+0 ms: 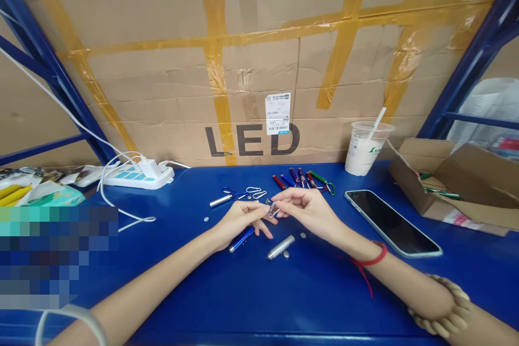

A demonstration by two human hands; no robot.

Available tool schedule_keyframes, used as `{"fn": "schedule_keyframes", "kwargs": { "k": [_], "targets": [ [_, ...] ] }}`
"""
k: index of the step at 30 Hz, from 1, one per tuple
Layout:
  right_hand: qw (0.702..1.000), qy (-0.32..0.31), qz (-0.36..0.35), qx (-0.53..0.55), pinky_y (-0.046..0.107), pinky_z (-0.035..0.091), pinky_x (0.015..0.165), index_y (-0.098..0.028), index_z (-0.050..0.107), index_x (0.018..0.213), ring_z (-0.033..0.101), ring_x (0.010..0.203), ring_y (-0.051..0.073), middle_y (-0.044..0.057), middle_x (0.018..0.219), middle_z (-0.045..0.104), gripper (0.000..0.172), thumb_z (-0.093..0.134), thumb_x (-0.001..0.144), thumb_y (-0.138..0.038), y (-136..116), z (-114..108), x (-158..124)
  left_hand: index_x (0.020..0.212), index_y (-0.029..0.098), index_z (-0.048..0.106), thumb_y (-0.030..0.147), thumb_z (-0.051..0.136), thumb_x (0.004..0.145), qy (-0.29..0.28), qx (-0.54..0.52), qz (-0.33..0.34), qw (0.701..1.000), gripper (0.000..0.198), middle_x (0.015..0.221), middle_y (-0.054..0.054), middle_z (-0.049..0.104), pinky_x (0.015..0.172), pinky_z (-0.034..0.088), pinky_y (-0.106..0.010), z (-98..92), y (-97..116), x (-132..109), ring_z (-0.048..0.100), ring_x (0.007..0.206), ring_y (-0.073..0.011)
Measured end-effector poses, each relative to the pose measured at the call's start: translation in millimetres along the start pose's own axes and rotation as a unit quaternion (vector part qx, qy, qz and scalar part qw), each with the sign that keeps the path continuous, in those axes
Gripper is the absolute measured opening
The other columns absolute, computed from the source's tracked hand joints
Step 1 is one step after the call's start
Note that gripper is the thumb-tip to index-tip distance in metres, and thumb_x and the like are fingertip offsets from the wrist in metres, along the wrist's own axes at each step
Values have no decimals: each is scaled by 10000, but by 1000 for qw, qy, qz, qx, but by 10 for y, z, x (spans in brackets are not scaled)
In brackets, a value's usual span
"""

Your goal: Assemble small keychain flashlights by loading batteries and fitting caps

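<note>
A small silver metal clip (274, 208) is pinched between the fingertips of both hands above the blue tabletop. My left hand (242, 217) grips it from the left, with its lower fingers spread. From the other side, the thumb and fingers of my right hand (308, 210) close on it. Partly beneath my left hand lies a blue penlight (241, 240). In front of the hands rests a silver tube (280, 247) beside a button cell (286, 254). A flat disc (303, 235) lies near my right hand. Farther back are another silver tube (221, 200) and silver carabiners (255, 192).
Several coloured penlights (300, 177) lie at the back. On the right are a phone (393, 221), a drink cup (365, 148) with a straw and an opened cardboard box (450, 194). A power strip (140, 174) with cables stands left. A large carton (251, 81) walls the back.
</note>
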State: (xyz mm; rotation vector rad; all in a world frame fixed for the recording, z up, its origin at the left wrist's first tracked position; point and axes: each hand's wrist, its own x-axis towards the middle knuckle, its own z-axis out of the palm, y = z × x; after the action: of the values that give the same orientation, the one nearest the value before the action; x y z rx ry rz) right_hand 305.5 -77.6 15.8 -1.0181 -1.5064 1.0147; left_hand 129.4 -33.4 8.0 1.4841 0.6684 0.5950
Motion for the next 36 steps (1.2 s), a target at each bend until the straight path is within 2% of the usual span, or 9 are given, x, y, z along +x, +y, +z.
{"fn": "schedule_keyframes", "kwargs": {
  "k": [2, 4, 9, 14, 19, 24, 28, 33, 36],
  "targets": [
    [998, -2, -41, -40, 252, 534, 651, -165, 685, 860, 636, 659, 122, 33, 781, 670, 206, 646, 735, -323, 23, -12, 0, 873, 104, 684, 436, 595, 759, -18, 1, -10, 1000, 362, 871, -127, 699, 515, 403, -200, -13, 27, -17, 665, 609, -156],
    [992, 2, -87, -89, 260, 542, 665, -181, 698, 865, 640, 707, 135, 36, 800, 659, 183, 629, 755, -311, 34, -46, 7, 908, 115, 684, 418, 606, 756, -11, 5, -4, 1000, 348, 898, -125, 698, 532, 415, -205, -19, 57, -33, 669, 636, -161],
    [968, -5, -179, -174, 289, 538, 746, -217, 723, 796, 640, 817, 163, 47, 881, 677, 113, 643, 750, -282, 36, -131, 37, 915, 120, 684, 341, 685, 692, 76, -6, 49, 996, 314, 863, -102, 708, 575, 447, -233, -22, 57, -17, 675, 665, -181],
    [972, -13, -165, -168, 284, 549, 693, -188, 714, 731, 657, 772, 181, 54, 830, 699, 143, 690, 693, -325, 41, -76, 35, 924, 124, 685, 319, 699, 677, 106, -12, 82, 991, 315, 803, -83, 714, 601, 463, -253, -22, 13, 9, 672, 691, -187],
    [968, -12, -175, -180, 270, 546, 663, -170, 705, 740, 656, 739, 172, 59, 806, 699, 151, 659, 728, -313, 9, -1, 11, 914, 139, 694, 289, 704, 674, 108, 3, 114, 988, 282, 815, -71, 712, 633, 480, -257, -20, 34, -2, 656, 759, -186],
    [936, 19, -254, -243, 259, 542, 665, -188, 705, 749, 648, 757, 160, 51, 824, 693, 102, 648, 747, -273, 43, -42, 46, 938, 143, 673, 269, 709, 668, 133, -14, 109, 985, 299, 914, -78, 692, 649, 489, -259, -24, 43, 5, 659, 759, -179],
    [906, 37, -296, -300, 269, 540, 693, -187, 700, 767, 643, 774, 160, 56, 834, 683, 100, 617, 778, -242, 89, -95, 77, 1019, 145, 637, 237, 716, 663, 153, -36, 96, 983, 375, 885, -66, 674, 639, 482, -243, -22, 49, 2, 657, 749, -168],
    [886, 18, -316, -338, 289, 530, 773, -197, 688, 879, 632, 856, 162, 61, 921, 673, 152, 546, 830, -222, 90, -114, 67, 1030, 132, 647, 293, 660, 733, 114, -58, 71, 989, 338, 834, -73, 679, 672, 471, -236, -13, 63, -16, 648, 781, -162],
    [882, 2, -309, -357, 292, 523, 791, -197, 685, 902, 624, 878, 161, 63, 950, 663, 174, 524, 840, -218, 95, -125, 57, 994, 128, 666, 326, 664, 726, 106, -70, 50, 991, 333, 831, -75, 684, 659, 465, -230, -7, 52, -11, 646, 747, -155]
  ]
}}
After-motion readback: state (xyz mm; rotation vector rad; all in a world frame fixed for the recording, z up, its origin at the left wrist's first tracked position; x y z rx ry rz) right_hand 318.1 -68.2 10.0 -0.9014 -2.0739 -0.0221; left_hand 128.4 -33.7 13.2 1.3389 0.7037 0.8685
